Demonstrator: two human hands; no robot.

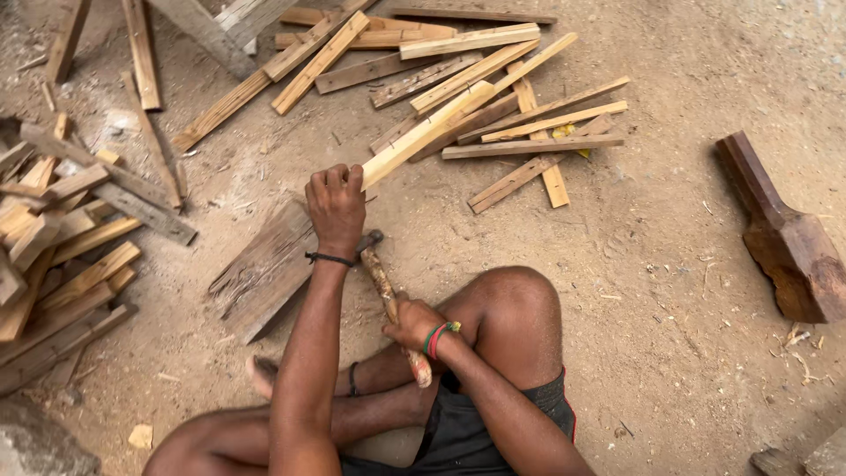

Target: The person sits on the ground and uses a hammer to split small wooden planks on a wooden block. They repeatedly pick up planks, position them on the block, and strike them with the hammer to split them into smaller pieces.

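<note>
Down on the dirt floor (670,291), the left hand (336,204) grips the near end of a pale wooden slat (429,132) slanting far-right over a weathered plank (264,269). Nearer, the right hand (412,324) clasps a hammer (388,295) by its wooden handle, head touching the plank.

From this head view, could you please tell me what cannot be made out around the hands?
- Hammer head: mostly hidden behind the left hand and wrist.
- Slat: its near end is hidden inside the left grip.
- Hammer handle: its middle is covered by the right hand.
- Board: partly covered by the left forearm.
- Dark wooden block: cut off by the right edge.
- Scrap pile: cut off by the left edge.
</note>
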